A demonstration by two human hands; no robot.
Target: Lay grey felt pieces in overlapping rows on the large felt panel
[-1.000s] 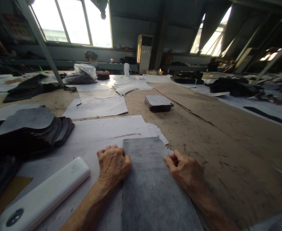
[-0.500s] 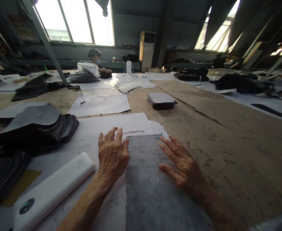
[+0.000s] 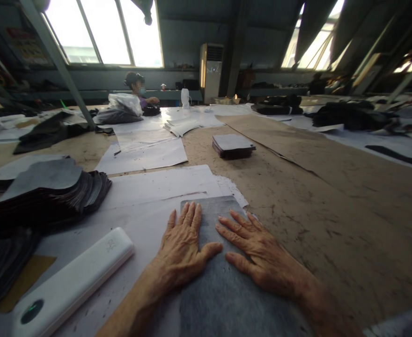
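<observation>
A long grey sheet of fabric-like material (image 3: 209, 304) lies flat in front of me on white paper (image 3: 150, 187). My left hand (image 3: 185, 248) rests on its left edge, fingers stretched forward and thumb pointing right across it. My right hand (image 3: 255, 252) lies on the right side of the sheet with its fingers spread. The two thumbs almost meet over the middle. Neither hand grips anything; both press flat or nearly so. A white power bank (image 3: 76, 281) with a small round display sits left of my left forearm.
Stacks of dark cut pieces with grey tops (image 3: 47, 187) stand at the left. A small square stack (image 3: 233, 146) sits ahead on the brown table covering (image 3: 297, 210). Farther off are a plastic bag (image 3: 120, 107), dark fabric piles (image 3: 349, 117) and a seated person (image 3: 137, 89).
My left hand has moved right and down from beside the sheet onto its left part, fingers straightening. My right hand has shifted slightly left and lies flatter. The view has turned slightly.
</observation>
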